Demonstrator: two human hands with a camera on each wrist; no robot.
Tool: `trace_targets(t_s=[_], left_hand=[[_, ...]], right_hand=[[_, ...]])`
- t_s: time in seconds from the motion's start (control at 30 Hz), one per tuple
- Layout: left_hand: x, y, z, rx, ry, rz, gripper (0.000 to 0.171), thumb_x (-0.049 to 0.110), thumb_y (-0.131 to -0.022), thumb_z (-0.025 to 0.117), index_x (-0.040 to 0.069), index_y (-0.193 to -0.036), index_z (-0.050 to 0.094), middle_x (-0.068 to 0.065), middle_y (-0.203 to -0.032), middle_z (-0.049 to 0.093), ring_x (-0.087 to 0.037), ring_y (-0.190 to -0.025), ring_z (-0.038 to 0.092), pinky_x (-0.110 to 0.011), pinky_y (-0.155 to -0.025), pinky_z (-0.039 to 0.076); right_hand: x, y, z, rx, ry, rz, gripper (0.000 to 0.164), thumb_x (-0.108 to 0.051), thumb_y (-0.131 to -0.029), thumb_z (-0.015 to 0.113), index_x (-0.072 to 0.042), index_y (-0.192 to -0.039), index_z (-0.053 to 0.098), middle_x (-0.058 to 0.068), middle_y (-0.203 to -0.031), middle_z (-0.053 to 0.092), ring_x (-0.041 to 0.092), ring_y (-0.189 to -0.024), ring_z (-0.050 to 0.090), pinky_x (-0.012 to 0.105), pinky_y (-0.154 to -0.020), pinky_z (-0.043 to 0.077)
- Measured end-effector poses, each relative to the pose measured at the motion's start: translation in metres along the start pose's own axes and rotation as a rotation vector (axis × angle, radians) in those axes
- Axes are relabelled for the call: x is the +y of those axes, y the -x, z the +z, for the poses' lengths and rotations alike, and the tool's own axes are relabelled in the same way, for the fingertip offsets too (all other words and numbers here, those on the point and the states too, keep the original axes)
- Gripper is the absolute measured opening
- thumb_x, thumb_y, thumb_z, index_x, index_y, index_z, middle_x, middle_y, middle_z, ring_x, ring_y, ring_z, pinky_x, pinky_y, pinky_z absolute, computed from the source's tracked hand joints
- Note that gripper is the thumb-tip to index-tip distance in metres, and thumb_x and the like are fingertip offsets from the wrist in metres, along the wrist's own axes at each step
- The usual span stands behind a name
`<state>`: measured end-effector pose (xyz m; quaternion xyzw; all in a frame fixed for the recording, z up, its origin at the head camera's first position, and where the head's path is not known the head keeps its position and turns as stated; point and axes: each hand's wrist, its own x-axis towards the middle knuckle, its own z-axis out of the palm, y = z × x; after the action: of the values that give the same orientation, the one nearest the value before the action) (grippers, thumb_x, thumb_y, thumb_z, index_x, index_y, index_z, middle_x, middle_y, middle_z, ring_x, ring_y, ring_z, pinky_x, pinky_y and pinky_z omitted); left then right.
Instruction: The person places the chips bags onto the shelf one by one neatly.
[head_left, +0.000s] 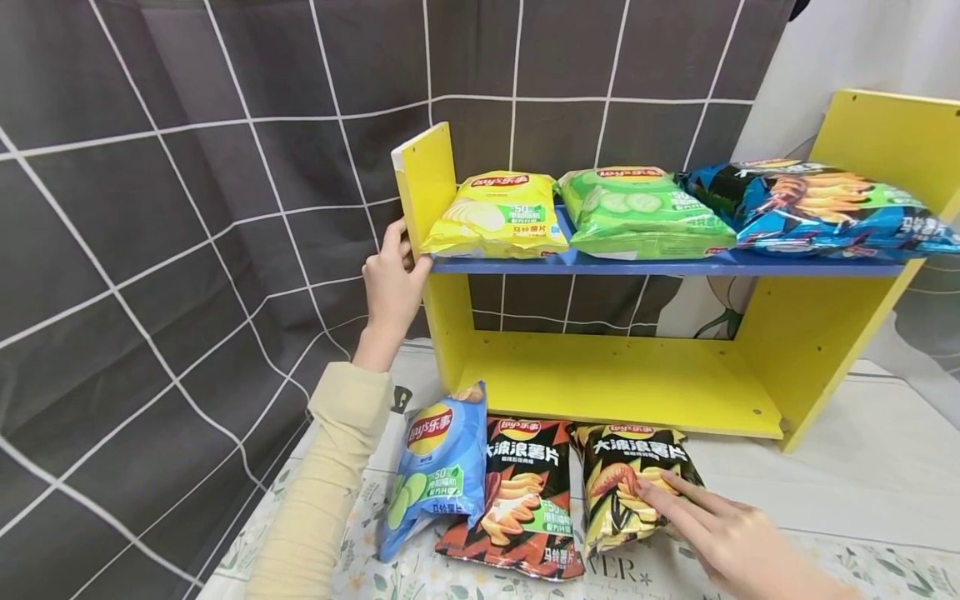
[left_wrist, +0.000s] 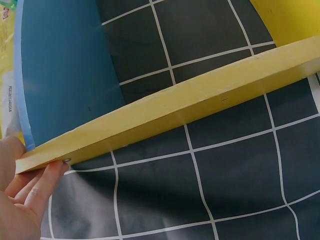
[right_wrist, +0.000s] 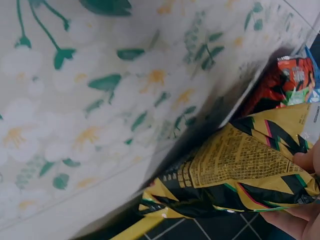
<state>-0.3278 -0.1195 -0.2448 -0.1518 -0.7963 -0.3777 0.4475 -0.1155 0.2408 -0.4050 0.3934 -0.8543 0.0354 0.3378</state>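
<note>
My left hand (head_left: 393, 279) grips the left side panel (head_left: 427, 179) of a yellow shelf unit at the height of its blue board. In the left wrist view, the fingers (left_wrist: 44, 190) bend round the panel's edge. My right hand (head_left: 723, 533) holds a black-and-yellow chip bag (head_left: 626, 467) in front of the unit. The right wrist view shows that bag (right_wrist: 235, 165) between thumb and fingers, its printed back towards the camera. Left of it lie a black-and-red chip bag (head_left: 525, 500) and a blue chip bag (head_left: 442, 467), which overlaps the red one's edge.
On the blue board (head_left: 660, 267) lie a yellow chip bag (head_left: 498, 212), a green one (head_left: 645, 212) and a blue-black one (head_left: 817, 208). The yellow lower board (head_left: 600, 371) sits below. A dark grid-patterned curtain (head_left: 247, 100) hangs behind and left; a flowered cloth (head_left: 885, 550) covers the table.
</note>
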Motion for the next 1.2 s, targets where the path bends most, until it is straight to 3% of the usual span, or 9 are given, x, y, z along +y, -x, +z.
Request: trace_targets(t_s=[0.17, 0.33, 0.6, 0.8, 1.2], left_hand=[[0.001, 0.000, -0.001, -0.011, -0.001, -0.016, 0.041, 0.007, -0.086, 0.060, 0.003, -0.126, 0.056, -0.013, -0.092, 0.075, -0.024, -0.065, 0.062, -0.029, -0.061, 0.042], [0.001, 0.000, 0.000, -0.019, -0.003, -0.027, 0.041, 0.007, -0.086, 0.060, 0.003, -0.127, 0.056, -0.013, -0.094, 0.075, -0.023, -0.066, 0.062, -0.028, -0.060, 0.042], [0.002, 0.000, -0.001, -0.020, 0.008, -0.028, 0.041, 0.007, -0.086, 0.061, 0.003, -0.127, 0.056, -0.014, -0.098, 0.074, -0.024, -0.070, 0.066, -0.031, -0.063, 0.046], [0.002, 0.000, -0.001, -0.015, 0.006, -0.034, 0.041, 0.007, -0.086, 0.061, 0.003, -0.127, 0.056, -0.014, -0.096, 0.074, -0.024, -0.070, 0.066, -0.031, -0.063, 0.046], [0.001, 0.000, -0.001, -0.014, -0.006, -0.018, 0.041, 0.006, -0.086, 0.060, 0.002, -0.126, 0.056, -0.013, -0.091, 0.074, -0.024, -0.067, 0.064, -0.030, -0.061, 0.044]], right_hand=[[0.004, -0.003, -0.007, 0.027, -0.002, 0.004, 0.057, -0.026, -0.103, 0.010, -0.009, -0.126, 0.060, 0.013, -0.106, 0.072, 0.025, -0.080, 0.070, 0.008, -0.042, 0.032], [0.006, -0.006, -0.012, 0.103, 0.014, -0.008, 0.054, -0.022, -0.104, 0.015, -0.005, -0.117, 0.065, 0.013, -0.102, 0.073, 0.026, -0.079, 0.070, 0.009, -0.044, 0.037], [0.005, -0.014, -0.021, 0.121, 0.029, 0.004, 0.052, -0.024, -0.104, 0.019, -0.009, -0.119, 0.066, 0.008, -0.099, 0.074, 0.024, -0.075, 0.071, 0.011, -0.041, 0.033], [0.006, -0.020, -0.025, 0.161, 0.051, -0.005, 0.047, -0.025, -0.105, 0.026, -0.008, -0.114, 0.069, 0.007, -0.095, 0.075, 0.024, -0.075, 0.071, 0.016, -0.044, 0.042], [0.013, -0.036, -0.048, 0.150, 0.104, 0.024, 0.051, -0.029, -0.104, 0.026, -0.005, -0.110, 0.069, 0.008, -0.094, 0.074, 0.024, -0.072, 0.070, 0.026, -0.052, 0.050]])
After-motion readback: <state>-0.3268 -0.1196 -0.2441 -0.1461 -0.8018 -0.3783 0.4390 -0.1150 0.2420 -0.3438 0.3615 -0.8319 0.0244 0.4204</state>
